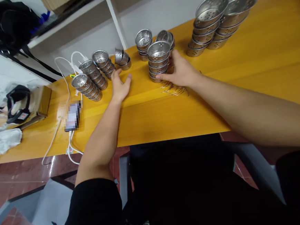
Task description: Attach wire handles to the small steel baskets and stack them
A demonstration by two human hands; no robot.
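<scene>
My right hand (181, 68) is wrapped round the lower part of a stack of perforated metal cups (158, 59), its thumb at the front and its fingers mostly hidden behind. Curved thin metal wires (175, 89) lie on the table just below that hand. Farther left, my left hand (121, 86) has its fingers apart and holds nothing. Its fingertips are close to a leaning stack of similar cups (104, 62); I cannot tell whether they touch. A few smaller cups (123, 59) lie tumbled just beyond it.
More cup stacks stand along the yellow table (145, 119): two at left (85, 84), some behind my right hand (143, 40), larger ones at right (211, 21). A phone (72, 115) with white cables (71, 146) and a cardboard box (41, 103) are at left.
</scene>
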